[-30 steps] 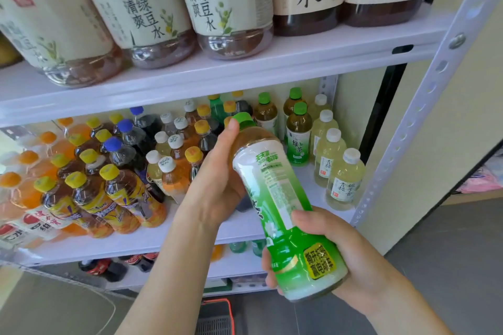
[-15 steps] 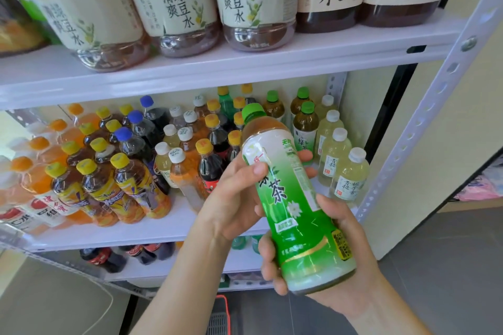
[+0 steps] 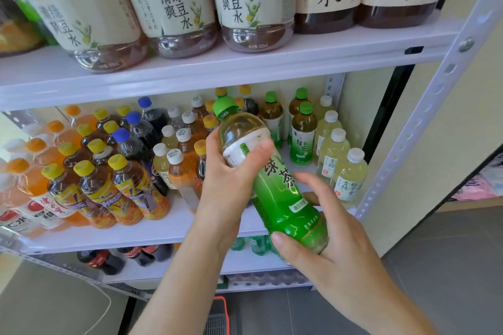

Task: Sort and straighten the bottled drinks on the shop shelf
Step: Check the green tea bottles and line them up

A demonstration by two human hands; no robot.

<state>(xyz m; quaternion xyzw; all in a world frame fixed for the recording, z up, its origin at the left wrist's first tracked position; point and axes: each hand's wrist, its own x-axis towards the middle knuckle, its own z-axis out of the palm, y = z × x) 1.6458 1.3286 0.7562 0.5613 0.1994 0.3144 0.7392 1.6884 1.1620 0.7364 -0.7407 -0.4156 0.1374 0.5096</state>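
A green tea bottle with a green cap and green label is tilted, cap toward the middle shelf, in front of the shelf's edge. My left hand grips its upper part just below the shoulder. My right hand cups its base from below, fingers spread around it. Behind it on the shelf stand matching green-capped tea bottles and a row of pale white-capped bottles to the right.
Yellow-capped iced tea bottles, orange and blue-capped drinks crowd the shelf's left. Large bottles line the upper shelf. A white perforated upright frames the right. Cola bottles lie on the lower shelf; a red basket sits below.
The bottle has turned in my hands so its label front faces me. It has also shifted forward toward the shelf, and my right-hand fingers have loosened around its base.
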